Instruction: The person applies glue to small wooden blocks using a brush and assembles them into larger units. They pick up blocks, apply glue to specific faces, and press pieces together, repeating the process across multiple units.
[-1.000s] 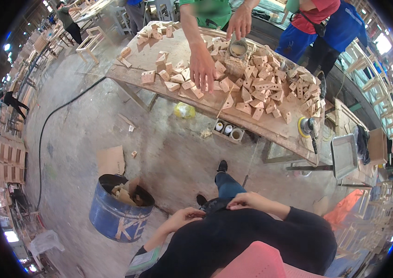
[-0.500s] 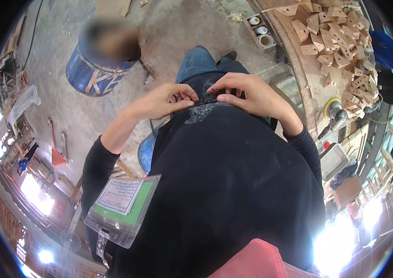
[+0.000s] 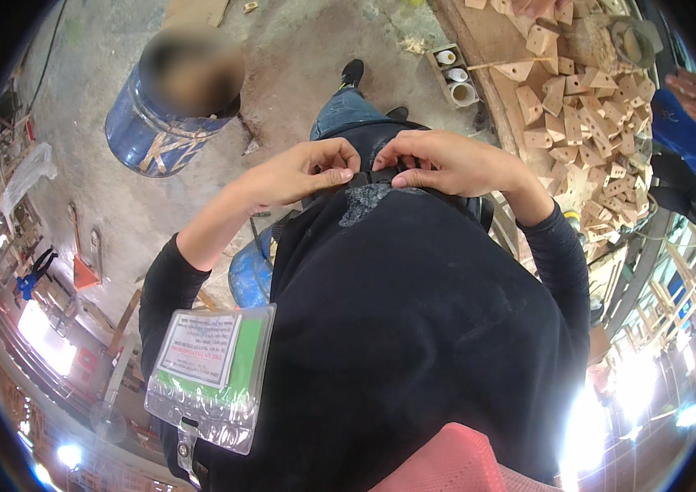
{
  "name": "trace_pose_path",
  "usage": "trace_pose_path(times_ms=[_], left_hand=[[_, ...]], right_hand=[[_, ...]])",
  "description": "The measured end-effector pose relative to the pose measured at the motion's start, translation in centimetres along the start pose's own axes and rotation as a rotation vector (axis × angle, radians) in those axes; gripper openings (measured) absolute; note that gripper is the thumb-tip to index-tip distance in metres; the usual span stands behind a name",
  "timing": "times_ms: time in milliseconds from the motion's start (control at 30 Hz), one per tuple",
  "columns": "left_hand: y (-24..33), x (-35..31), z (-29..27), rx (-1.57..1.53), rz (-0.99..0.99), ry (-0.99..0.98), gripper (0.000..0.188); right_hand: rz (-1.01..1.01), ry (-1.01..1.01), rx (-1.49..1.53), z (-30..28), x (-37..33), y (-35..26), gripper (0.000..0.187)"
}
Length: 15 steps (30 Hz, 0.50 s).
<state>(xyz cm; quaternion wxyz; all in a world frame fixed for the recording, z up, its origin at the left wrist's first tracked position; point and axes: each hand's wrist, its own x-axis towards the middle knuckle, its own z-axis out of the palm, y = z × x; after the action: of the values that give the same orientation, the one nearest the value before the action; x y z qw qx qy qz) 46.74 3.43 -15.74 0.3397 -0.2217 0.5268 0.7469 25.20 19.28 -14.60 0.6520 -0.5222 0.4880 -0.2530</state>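
Head view: tipped from desk (image 3: pixel 502 102) down to waist within the last second; brings the close handwork to mid-view. Shows dark strap (image 3: pixel 374 176) at lower front of black top (image 3: pixel 413 287), between left hand (image 3: pixel 303 172) and right hand (image 3: pixel 456 164), touching both sets of fingertips. Held, by the look of it, in two near-closed pinches, fingers curled; cannot tell how firmly.

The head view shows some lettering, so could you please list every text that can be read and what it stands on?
Blue drum: large pale painted letters, partly visible; not copied here.
Badge card: rows of small print, mostly too small to read; not copied.
Elsewhere: nothing I can read.
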Motion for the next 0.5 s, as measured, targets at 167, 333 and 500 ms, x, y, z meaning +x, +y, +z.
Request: trace_pose_path(times_ms=[167,333,500], left_hand=[[0.4,0.3,-3.9,-0.02,-0.049,-0.153,0.03],[1.6,0.5,-5.2,-0.011,-0.111,-0.182,0.031],[0.6,0.7,-4.0,-0.23,-0.032,0.026,0.027]], right_hand=[[0.057,-0.015,0.05,-2.0,2.0,-0.8,0.033],[0.107,-0.043,-0.054,-3.0,3.0,-1.4,0.037],[0.168,0.315,0.114,-1.5,1.6,0.5,0.029]])
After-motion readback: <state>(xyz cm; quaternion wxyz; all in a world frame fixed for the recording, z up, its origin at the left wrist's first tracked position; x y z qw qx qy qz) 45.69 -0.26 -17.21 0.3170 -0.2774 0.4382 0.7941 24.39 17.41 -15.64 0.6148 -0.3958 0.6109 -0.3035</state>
